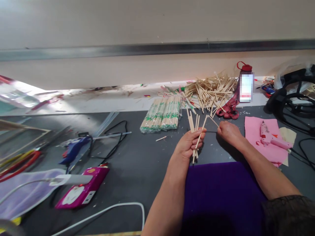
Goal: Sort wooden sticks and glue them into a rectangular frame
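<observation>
My left hand (192, 141) is closed around a small bunch of wooden chopsticks (191, 121), which fan out above and below the fingers. One of them leans to the right across the thumb. On the right, my right hand (228, 132) pinches the lower end of a thin wooden stick (213, 121). Its far end meets the tip of the leaning chopstick; I cannot tell whether the two are joined. Behind the hands lies a loose heap of wooden sticks (214, 90). Left of it are plastic-wrapped packs of chopsticks (162, 113) with green print.
A pink glue gun (267, 136) rests on a pink cloth (251, 126) at the right. Purple fabric (221, 193) lies below my hands. At left are a magenta power strip (85, 186), a white cable (118, 205) and red-handled pliers (27, 164). A red-capped bottle (246, 68) stands behind.
</observation>
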Available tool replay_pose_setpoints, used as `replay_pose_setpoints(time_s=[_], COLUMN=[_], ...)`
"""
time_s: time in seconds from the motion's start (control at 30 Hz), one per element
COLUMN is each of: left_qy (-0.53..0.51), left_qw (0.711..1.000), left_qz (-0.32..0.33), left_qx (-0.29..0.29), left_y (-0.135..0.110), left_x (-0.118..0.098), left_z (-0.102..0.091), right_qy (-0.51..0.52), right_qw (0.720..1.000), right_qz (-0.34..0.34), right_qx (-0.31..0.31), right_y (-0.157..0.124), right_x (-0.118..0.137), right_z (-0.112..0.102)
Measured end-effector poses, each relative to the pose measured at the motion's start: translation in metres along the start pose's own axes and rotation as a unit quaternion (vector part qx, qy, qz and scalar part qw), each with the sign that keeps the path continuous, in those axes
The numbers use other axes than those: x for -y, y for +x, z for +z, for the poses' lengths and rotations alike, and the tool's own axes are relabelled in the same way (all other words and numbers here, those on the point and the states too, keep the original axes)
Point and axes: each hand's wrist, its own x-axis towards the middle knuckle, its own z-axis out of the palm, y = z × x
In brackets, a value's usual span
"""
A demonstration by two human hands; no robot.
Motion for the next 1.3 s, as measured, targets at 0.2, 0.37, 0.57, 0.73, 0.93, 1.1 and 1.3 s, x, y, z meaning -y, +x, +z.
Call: replay_pose_setpoints(time_s=[0.2, 0.37, 0.57, 0.73, 0.93, 1.1, 1.3], left_qy=[0.015, 0.058, 0.114, 0.136, 0.154, 0.168, 0.146], left_qw=[1.000, 0.998, 0.993, 0.989, 0.987, 0.985, 0.989], left_qz=[0.001, 0.014, 0.023, 0.032, 0.025, 0.006, 0.004], left_qx=[0.025, 0.010, -0.022, -0.041, -0.044, -0.040, -0.011], left_y=[-0.006, -0.006, -0.003, -0.004, -0.004, -0.009, -0.009], left_x=[0.001, 0.000, 0.003, 0.003, 0.005, 0.008, 0.013], left_z=[0.004, 0.007, 0.011, 0.013, 0.015, 0.022, 0.022], right_qy=[-0.015, -0.011, -0.040, -0.041, -0.020, 0.015, 0.092], right_qw=[1.000, 0.999, 0.997, 0.997, 0.997, 0.995, 0.988], right_qz=[-0.006, 0.003, 0.047, 0.051, 0.043, 0.080, 0.028], right_qx=[0.014, 0.051, 0.041, 0.045, 0.064, 0.065, 0.123], right_y=[-0.006, -0.007, -0.002, 0.001, 0.000, 0.008, 0.008], right_x=[0.004, 0.004, -0.001, -0.002, -0.001, -0.014, -0.031], right_z=[-0.009, -0.014, -0.015, -0.014, -0.011, -0.014, -0.017])
